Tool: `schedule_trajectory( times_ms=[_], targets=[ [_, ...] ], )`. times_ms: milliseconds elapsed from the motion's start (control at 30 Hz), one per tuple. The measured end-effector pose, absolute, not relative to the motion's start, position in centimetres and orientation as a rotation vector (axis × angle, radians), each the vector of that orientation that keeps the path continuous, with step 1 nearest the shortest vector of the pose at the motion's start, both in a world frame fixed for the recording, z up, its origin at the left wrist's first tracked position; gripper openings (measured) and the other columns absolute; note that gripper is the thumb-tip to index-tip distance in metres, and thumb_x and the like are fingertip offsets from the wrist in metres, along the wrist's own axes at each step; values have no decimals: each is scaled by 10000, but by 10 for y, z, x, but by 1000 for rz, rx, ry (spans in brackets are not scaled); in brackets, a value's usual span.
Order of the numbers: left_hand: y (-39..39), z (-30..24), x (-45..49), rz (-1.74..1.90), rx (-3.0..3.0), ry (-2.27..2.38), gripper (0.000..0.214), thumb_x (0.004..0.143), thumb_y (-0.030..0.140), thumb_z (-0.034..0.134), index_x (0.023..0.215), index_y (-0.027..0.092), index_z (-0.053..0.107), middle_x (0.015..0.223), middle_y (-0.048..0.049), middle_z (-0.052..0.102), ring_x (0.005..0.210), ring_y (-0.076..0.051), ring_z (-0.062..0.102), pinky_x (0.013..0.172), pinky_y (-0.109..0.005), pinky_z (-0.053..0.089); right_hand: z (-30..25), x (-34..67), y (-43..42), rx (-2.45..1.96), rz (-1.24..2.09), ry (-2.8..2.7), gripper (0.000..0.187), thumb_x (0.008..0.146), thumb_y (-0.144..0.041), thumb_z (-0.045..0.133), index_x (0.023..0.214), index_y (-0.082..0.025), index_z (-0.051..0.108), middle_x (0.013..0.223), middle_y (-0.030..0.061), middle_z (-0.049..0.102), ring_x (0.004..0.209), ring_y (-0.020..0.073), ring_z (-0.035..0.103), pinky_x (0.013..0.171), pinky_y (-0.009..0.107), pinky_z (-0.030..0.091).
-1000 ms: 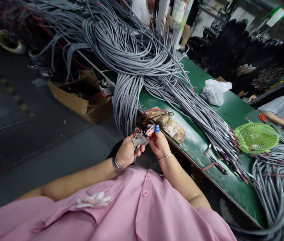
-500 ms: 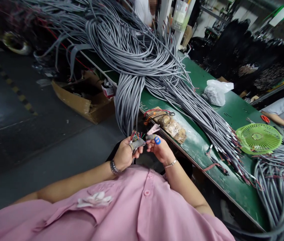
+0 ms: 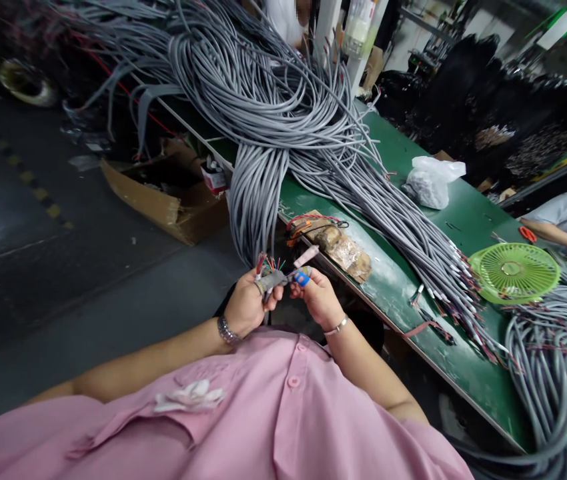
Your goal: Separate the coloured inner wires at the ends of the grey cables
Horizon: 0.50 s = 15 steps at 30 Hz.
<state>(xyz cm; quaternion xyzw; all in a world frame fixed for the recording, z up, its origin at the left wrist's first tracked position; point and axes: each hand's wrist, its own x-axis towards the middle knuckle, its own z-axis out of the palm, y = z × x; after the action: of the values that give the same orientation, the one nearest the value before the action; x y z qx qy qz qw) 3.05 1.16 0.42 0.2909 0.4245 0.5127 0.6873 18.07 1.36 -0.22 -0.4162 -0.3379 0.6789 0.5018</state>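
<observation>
My left hand (image 3: 244, 308) is closed around a cable end, with thin coloured wires (image 3: 272, 265) fanning out above its fingers. A grey wrap (image 3: 269, 283) covers what looks like its thumb. Just to the right, my right hand (image 3: 321, 301) is closed in a pinch, its fingertips almost meeting the left thumb. One of its digits wears a blue band (image 3: 301, 279), and a grey covering shows there too. Whatever the right fingers pinch is too small to make out. Behind the hands, a hanging bunch of grey cables (image 3: 257, 200) drops from the table edge.
Long grey cables (image 3: 263, 100) heap over the green table (image 3: 388, 257). On it are a taped block (image 3: 341, 247), a white plastic bag (image 3: 433, 181) and a green fan-like round thing (image 3: 513, 272). A cardboard box (image 3: 158, 210) stands on the floor. Another person's arm (image 3: 558, 239) reaches in at right.
My right hand has moved slightly left and up, closer to my left hand, and its blue-banded digit has turned. The left hand stays on the cable end.
</observation>
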Motion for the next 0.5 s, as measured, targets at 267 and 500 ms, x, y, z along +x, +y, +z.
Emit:
schedule_trajectory(
  times_ms=[267, 500],
  targets=[
    [18, 18, 33, 1151, 511, 840, 210, 707, 322, 697, 698, 158, 566, 496, 25, 564, 334, -53, 402, 313, -173, 252, 10, 188, 39, -989, 1705, -564, 509, 768, -668, 583, 875, -173, 642, 781, 18, 625, 604, 92, 528, 544, 214, 491],
    [19, 16, 43, 1193, 578, 881, 223, 735, 341, 692, 719, 155, 570, 500, 28, 569, 341, -56, 421, 326, -184, 273, 5, 182, 42, -979, 1528, -666, 434, 791, -610, 606, 842, -181, 648, 721, 6, 597, 599, 91, 508, 546, 207, 470]
  ],
)
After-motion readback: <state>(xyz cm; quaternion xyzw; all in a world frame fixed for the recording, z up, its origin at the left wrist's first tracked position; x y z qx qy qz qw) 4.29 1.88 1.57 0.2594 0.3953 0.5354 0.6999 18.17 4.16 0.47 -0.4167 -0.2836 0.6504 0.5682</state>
